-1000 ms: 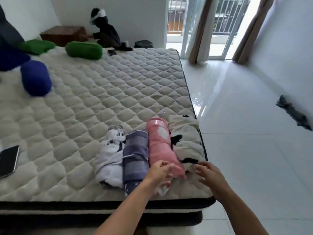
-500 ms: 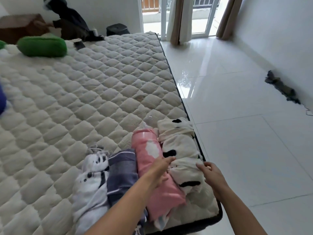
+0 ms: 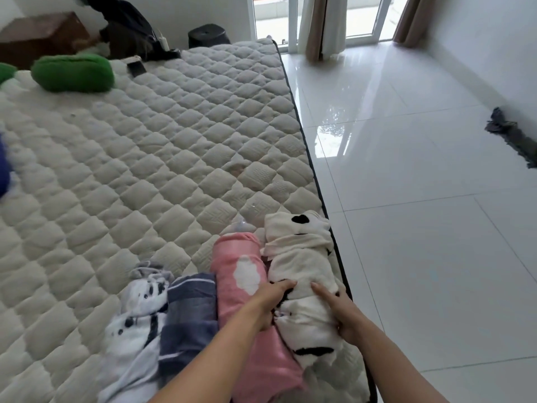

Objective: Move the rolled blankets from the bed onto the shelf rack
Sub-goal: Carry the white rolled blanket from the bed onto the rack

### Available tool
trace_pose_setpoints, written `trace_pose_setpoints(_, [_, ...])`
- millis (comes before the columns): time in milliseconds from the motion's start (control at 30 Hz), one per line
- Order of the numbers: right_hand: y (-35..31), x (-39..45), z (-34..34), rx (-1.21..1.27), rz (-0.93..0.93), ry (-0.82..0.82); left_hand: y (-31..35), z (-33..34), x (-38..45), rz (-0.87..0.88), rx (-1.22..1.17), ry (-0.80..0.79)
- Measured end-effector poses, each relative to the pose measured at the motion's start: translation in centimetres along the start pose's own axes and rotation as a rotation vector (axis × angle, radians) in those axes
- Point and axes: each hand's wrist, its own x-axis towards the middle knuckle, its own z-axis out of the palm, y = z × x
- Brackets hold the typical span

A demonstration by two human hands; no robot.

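Several rolled blankets lie side by side at the near right corner of the quilted mattress (image 3: pixel 174 158). From left to right they are a white one with black marks (image 3: pixel 132 330), a blue-grey striped one (image 3: pixel 189 315), a pink one (image 3: pixel 241 274) and a cream one with black patches (image 3: pixel 299 257) along the bed's edge. My left hand (image 3: pixel 268 303) presses between the pink and the cream roll, fingers curled on the cream roll's left side. My right hand (image 3: pixel 338 311) grips its right side. No shelf rack is in view.
A green bolster (image 3: pixel 72 72) lies at the far left of the bed, a blue cushion (image 3: pixel 4 167) at the left border, a dark flat object (image 3: pixel 136 68) beside a heap of dark clothing. White tiled floor (image 3: pixel 421 199) runs right of the bed, with a dark rag (image 3: pixel 511 135) by the wall.
The view has come closer and shifted right. Both hands have moved from the rolls' near ends onto the cream patched roll and closed on its two sides.
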Motion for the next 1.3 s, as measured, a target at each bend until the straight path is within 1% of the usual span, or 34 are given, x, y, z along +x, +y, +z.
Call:
trace_pose_setpoints(100, [-0.3,-0.3,-0.5,0.024,0.092,-0.059,-0.4,0.6,1.2,-0.001,0.061,0.034])
trace_pose_setpoints(200, [-0.8,-0.2,-1.0,0.012,0.134,-0.065,0.5,1.3,-0.6,-0.008,0.069,0.047])
trace_pose_setpoints(300, [-1.1,-0.5,-1.9,0.051,0.177,-0.073,1.1,1.6,-2.6,0.029,0.095,0.054])
trace_pose_setpoints(367, [-1.4,-1.1,-2.5,0.064,0.165,-0.081,1.5,1.6,-4.1,0.066,0.125,0.048])
trace_pose_setpoints(500, [-2.4,-2.8,-3.0,0.075,0.08,-0.108,2.0,0.8,-6.9,0.19,0.21,0.075])
trace_pose_setpoints(600, [-4.0,-4.3,-2.2,0.06,-0.038,-0.145,1.9,-0.4,-9.5,0.267,0.27,0.092])
trace_pose_setpoints(700, [-5.6,-6.0,-0.1,-0.042,-0.154,-0.212,1.2,-1.8,-12.7,0.352,0.232,0.135])
trace_pose_setpoints(800, [-6.7,-8.6,2.9,-0.139,-0.23,-0.317,-0.7,-4.2,-16.2,0.432,0.12,0.208])
trace_pose_setpoints(900, [-6.5,-11.5,6.7,-0.252,-0.335,-0.481,-3.9,-7.2,-19.6,0.558,0.05,0.303])
trace_pose_setpoints(967, [-5.1,-14.4,9.8,-0.326,-0.399,-0.607,-7.4,-9.2,-23.3,0.632,-0.012,0.387])
trace_pose_setpoints(1033, [-4.1,-16.4,11.6,-0.382,-0.446,-0.675,-9.9,-10.4,-26.2,0.66,-0.021,0.435])
trace_pose_setpoints(1067, [-3.1,-18.2,13.0,-0.43,-0.461,-0.731,-12.2,-11.5,-27.9,0.677,-0.067,0.488])
trace_pose_setpoints(1133, [-0.4,-22.3,15.7,-0.54,-0.514,-0.839,-17.8,-13.2,-31.6,0.719,-0.22,0.581])
trace_pose_setpoints(1233, [4.4,-28.6,19.2,-0.689,-0.643,-0.99,-26.7,-14.5,-36.3,0.771,-0.518,0.678])
trace_pose_setpoints(1300, [8.1,-32.9,20.9,-0.802,-0.728,-1.086,-32.7,-14.4,-39.3,0.798,-0.643,0.747])
